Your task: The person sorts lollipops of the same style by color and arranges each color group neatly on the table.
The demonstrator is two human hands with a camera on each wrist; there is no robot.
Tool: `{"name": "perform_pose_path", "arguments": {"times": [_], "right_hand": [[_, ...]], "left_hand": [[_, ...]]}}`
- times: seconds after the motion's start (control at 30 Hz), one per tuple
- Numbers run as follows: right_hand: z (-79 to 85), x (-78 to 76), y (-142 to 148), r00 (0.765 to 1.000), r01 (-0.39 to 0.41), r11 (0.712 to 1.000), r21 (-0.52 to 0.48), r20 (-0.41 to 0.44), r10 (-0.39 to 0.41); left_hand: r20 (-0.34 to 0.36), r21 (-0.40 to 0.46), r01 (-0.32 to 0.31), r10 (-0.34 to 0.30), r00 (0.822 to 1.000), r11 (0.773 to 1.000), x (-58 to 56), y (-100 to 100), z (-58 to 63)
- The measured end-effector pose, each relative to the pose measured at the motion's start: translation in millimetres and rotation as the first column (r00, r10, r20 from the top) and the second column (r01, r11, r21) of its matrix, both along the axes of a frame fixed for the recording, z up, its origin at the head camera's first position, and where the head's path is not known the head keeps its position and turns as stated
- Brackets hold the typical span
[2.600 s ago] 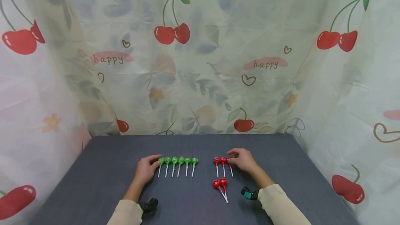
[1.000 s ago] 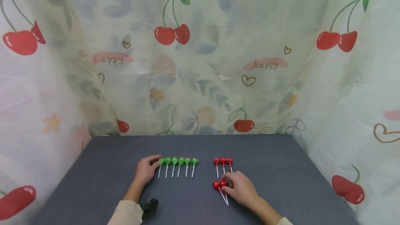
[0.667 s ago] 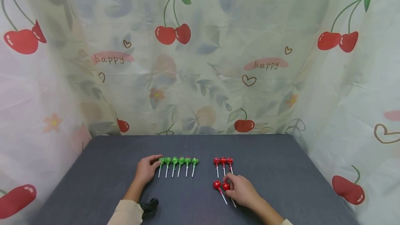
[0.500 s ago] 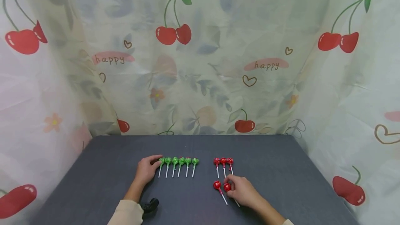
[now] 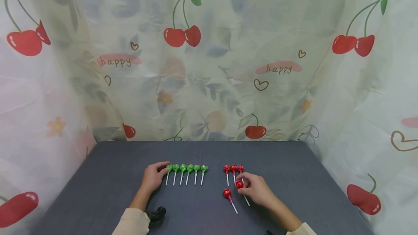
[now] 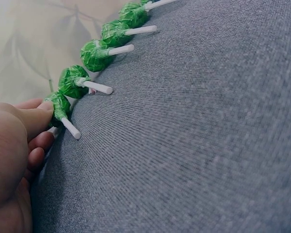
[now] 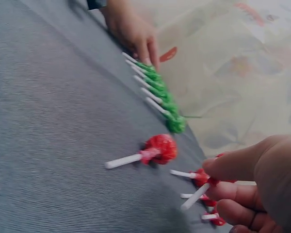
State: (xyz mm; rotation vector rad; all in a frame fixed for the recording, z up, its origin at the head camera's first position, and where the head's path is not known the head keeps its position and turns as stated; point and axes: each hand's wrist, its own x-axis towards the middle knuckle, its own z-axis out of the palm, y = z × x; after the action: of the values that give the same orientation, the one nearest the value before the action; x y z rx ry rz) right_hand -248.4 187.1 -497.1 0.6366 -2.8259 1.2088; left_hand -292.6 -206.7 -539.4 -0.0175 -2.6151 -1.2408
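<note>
Several green lollipops (image 5: 183, 168) lie side by side on the grey cloth, sticks toward the person. My left hand (image 5: 152, 177) pinches the head of the leftmost green lollipop (image 6: 61, 108) between thumb and fingers. Three red lollipops (image 5: 233, 168) form a second row to the right. Just in front of that row, my right hand (image 5: 258, 188) holds a red lollipop (image 5: 239, 184) by its head, the stick (image 7: 196, 195) slanting out below the thumb. Another red lollipop (image 7: 161, 148) lies alone, tilted, left of that hand. Fingers partly hide the held candy and the row's rightmost stick.
A dark grey cloth (image 5: 196, 217) covers the table. Behind and on both sides hangs a cherry-printed curtain (image 5: 209, 82), meeting the table's far edge. A black wrist device (image 5: 157, 214) sits under the left sleeve.
My right hand left the red row, took the right lollipop of the loose red pair, drew it rightward off its neighbour, and moved it up toward the row. The left hand stayed put.
</note>
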Motion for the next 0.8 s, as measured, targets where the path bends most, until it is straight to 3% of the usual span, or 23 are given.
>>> {"name": "perform_pose_path", "arguments": {"times": [0.2,0.43,0.8], "right_hand": [[8.1,-7.8,4,0.989,0.143,0.988,-0.065,-0.012,-0.144],[2.4,-27.5,12,0.958,0.285,0.957,-0.059,-0.019,-0.286],[-16.2,-56.7,22,0.927,0.373,0.927,0.035,0.026,-0.374]], "left_hand": [[0.001,0.000,-0.003,0.003,1.000,1.000,0.3,1,-0.2],[0.006,-0.005,-0.003,0.003,1.000,1.000,-0.3,1,-0.6],[0.011,-0.008,-0.008,0.008,1.000,1.000,-1.4,0,-2.3]]}}
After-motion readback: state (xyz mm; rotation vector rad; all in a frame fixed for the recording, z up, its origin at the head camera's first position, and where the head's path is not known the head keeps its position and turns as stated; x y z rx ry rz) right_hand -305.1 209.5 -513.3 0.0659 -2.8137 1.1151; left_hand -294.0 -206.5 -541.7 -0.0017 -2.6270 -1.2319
